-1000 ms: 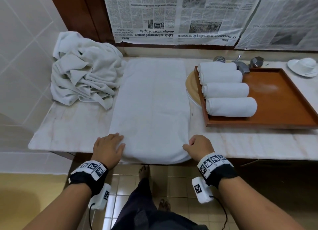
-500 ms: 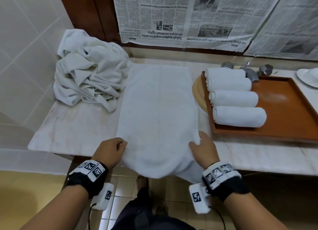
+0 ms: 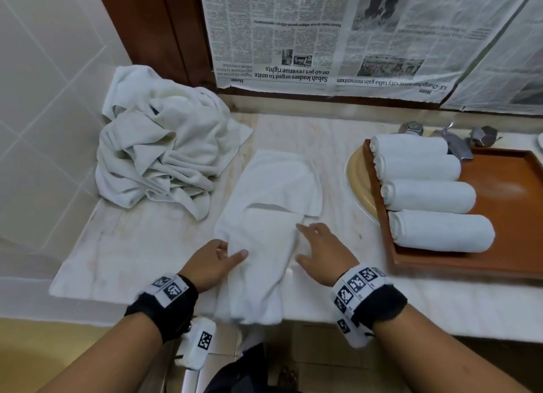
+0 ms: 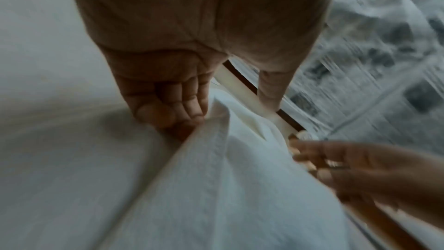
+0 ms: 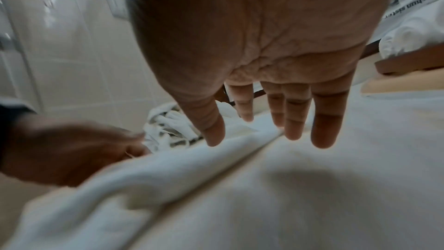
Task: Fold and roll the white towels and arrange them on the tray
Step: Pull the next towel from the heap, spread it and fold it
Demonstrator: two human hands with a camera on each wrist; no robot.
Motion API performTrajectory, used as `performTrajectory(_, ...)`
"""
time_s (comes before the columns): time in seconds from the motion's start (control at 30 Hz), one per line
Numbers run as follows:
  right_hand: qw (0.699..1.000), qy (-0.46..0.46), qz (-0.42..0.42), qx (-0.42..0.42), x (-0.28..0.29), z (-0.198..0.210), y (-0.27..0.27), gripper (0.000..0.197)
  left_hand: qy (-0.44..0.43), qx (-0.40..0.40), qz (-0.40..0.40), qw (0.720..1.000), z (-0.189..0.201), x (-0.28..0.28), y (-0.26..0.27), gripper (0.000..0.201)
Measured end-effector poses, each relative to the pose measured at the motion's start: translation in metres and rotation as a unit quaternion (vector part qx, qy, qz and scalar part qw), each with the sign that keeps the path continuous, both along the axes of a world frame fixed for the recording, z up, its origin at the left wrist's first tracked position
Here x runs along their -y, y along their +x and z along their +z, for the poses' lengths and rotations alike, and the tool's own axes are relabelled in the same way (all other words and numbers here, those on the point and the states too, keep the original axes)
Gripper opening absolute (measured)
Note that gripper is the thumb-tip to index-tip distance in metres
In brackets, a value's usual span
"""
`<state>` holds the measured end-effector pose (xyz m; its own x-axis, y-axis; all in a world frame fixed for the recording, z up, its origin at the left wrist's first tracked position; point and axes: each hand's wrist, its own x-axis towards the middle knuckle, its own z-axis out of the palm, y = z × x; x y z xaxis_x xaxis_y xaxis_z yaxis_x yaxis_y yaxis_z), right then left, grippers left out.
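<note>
Under towel (image 3: pixel 258 245): left fingers (image 4: pixel 182 105) hidden

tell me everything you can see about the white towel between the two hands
The towel is white terry cloth lying on the pale marble counter, folded lengthwise into a narrow strip, its far part still loose and uneven. Its near end hangs over the counter's front edge. The left hand holds its left edge, fingers under the cloth and thumb on top. The right hand is open with straight fingers at its right edge. The crumpled towel pile lies to its left, the tray to its right.
</note>
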<state>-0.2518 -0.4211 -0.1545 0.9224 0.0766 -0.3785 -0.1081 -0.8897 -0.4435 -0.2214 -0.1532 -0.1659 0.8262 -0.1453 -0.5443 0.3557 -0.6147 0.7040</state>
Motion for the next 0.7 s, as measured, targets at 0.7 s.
performTrajectory(0.7,0.981,0.015,-0.084,0.176,0.026,0.019,0.24,0.018,0.049,0.065,-0.03,0.996,-0.011,0.032,0.127,0.028)
